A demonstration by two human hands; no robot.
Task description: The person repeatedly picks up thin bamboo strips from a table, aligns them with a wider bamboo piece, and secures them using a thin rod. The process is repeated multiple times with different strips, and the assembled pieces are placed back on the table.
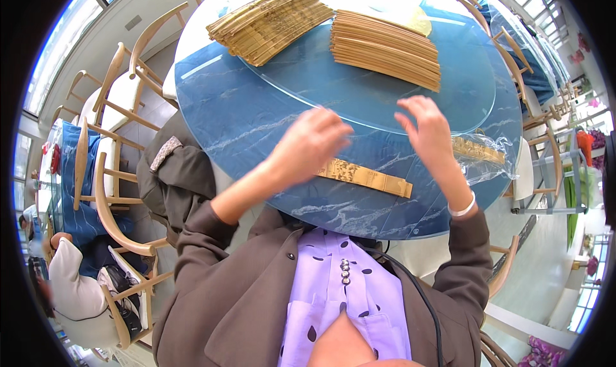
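A long, flat tan-gold strip [375,178] with dark speckles at its left end lies on the blue marbled tabletop before me. My left hand [312,142] is above its left end, slightly blurred, fingers loosely bent and nothing visible in them. Raised over the table to the right is my right hand [426,128], open, thumb apart from the fingers. Beside it, a crinkled clear plastic wrapper [505,165] lies with another tan strip [475,150]. Farther off, two fanned piles of similar strips, a left pile [269,25] and a right pile [385,49], rest on the round glass turntable [282,84].
Wooden chairs [115,206] stand to the left, one near me with a dark coat [176,168] over it. A person in a light top [80,280] sits at another table at far left. More tables and chairs stand on the right.
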